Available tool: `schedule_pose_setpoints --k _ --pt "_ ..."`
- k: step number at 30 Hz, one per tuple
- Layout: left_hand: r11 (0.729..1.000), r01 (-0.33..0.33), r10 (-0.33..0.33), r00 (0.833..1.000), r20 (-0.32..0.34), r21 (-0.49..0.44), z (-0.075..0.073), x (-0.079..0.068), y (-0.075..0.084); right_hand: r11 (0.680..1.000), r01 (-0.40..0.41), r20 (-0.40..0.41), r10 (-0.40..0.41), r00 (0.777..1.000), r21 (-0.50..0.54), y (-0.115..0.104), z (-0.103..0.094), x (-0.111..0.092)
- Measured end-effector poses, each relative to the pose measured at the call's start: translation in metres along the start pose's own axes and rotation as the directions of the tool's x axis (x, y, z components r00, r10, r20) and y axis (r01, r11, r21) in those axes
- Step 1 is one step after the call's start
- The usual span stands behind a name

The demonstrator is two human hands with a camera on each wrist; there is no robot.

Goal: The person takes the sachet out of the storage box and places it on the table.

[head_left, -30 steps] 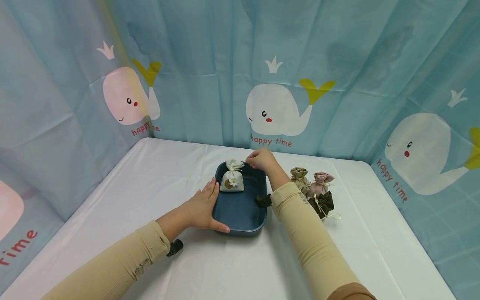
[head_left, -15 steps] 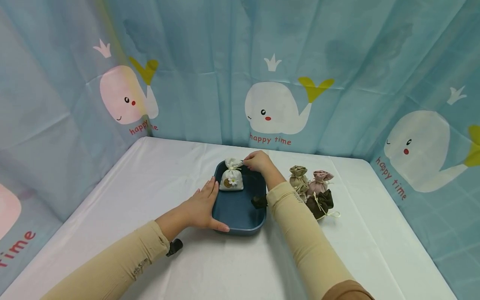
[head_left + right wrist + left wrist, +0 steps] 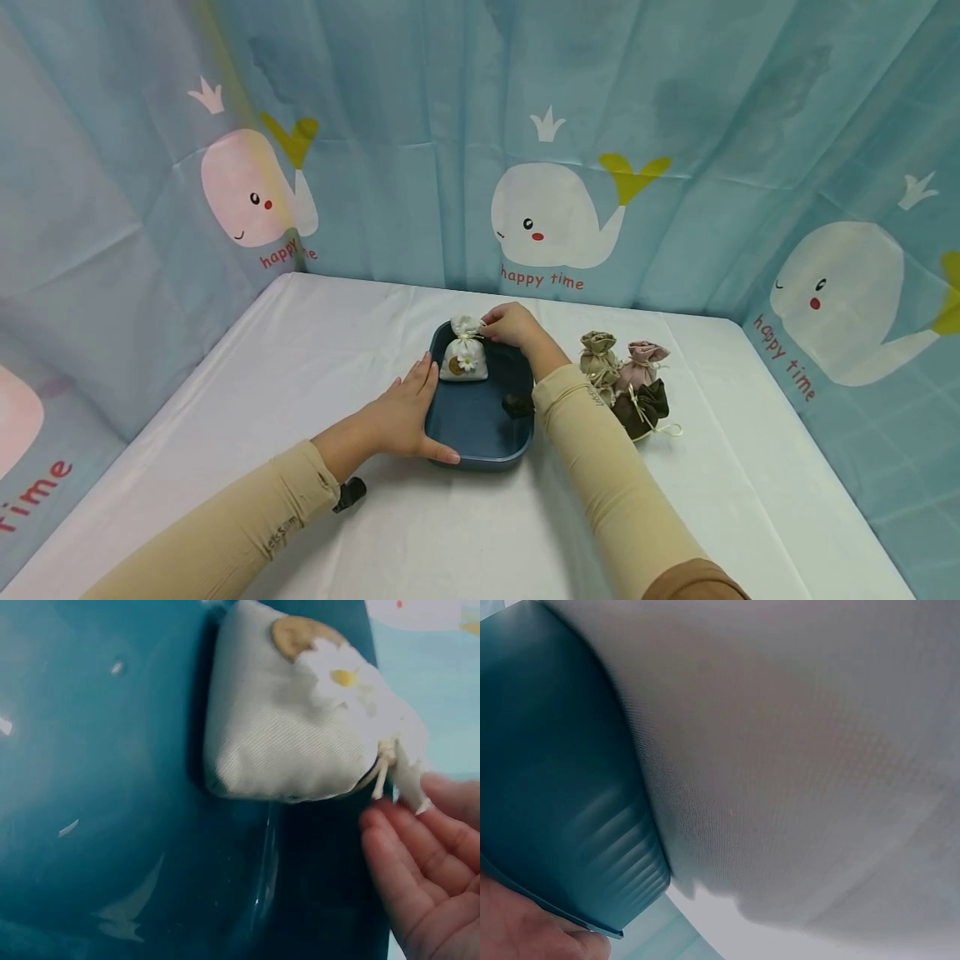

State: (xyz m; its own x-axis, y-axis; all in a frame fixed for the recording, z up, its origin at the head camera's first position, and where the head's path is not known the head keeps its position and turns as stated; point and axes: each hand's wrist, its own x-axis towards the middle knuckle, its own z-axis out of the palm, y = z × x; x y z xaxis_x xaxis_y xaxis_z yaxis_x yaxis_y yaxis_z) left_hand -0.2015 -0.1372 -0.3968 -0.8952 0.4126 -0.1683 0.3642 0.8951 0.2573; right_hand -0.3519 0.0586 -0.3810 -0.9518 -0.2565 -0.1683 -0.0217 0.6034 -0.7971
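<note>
A white drawstring pouch (image 3: 464, 358) with a daisy and a round tan patch sits in the far left corner of a dark blue tray (image 3: 480, 460). My right hand (image 3: 517, 327) reaches over the tray's far end and pinches the pouch's gathered top. In the right wrist view, thumb and fingers (image 3: 401, 847) meet at the frilled cloth beside the tied cord. My left hand (image 3: 405, 417) rests along the tray's left side, fingers straight against the rim and thumb on the near edge. The tray's outer wall (image 3: 562, 757) fills the left of the left wrist view.
Several more pouches stand together right of the tray: beige (image 3: 597, 358), pink (image 3: 642, 363) and dark brown (image 3: 642, 408). A white cloth (image 3: 300, 367) covers the table. Behind hangs a blue curtain (image 3: 405, 200) with whale prints.
My right hand has moved slightly left and down, from beside the pouch onto its gathered top. The left hand and the tray have stayed put.
</note>
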Motion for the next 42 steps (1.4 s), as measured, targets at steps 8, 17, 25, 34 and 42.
schedule_pose_setpoints --k 8,17,25,34,42 --pt "1.0 0.002 -0.002 1.0 0.003 0.001 0.002 0.002 -0.001 0.998 0.044 0.008 -0.044 0.999 -0.049 -0.002 0.005 -0.001" --pt "1.0 0.003 -0.003 1.0 0.012 -0.001 0.0 0.0 0.0 0.999 0.034 0.017 -0.034 0.999 0.023 -0.006 0.003 -0.003" --pt "1.0 0.003 -0.003 1.0 0.01 0.005 0.001 0.001 -0.001 0.997 0.066 0.011 -0.066 0.998 -0.045 -0.013 0.001 -0.011" --pt "1.0 0.002 -0.002 1.0 -0.007 0.013 0.002 0.001 -0.001 0.996 0.078 0.021 -0.077 0.997 -0.043 -0.014 -0.004 -0.017" --pt "1.0 0.004 -0.004 1.0 -0.006 0.008 0.002 0.001 -0.001 0.995 0.087 0.023 -0.086 0.996 -0.04 -0.012 -0.008 -0.017"
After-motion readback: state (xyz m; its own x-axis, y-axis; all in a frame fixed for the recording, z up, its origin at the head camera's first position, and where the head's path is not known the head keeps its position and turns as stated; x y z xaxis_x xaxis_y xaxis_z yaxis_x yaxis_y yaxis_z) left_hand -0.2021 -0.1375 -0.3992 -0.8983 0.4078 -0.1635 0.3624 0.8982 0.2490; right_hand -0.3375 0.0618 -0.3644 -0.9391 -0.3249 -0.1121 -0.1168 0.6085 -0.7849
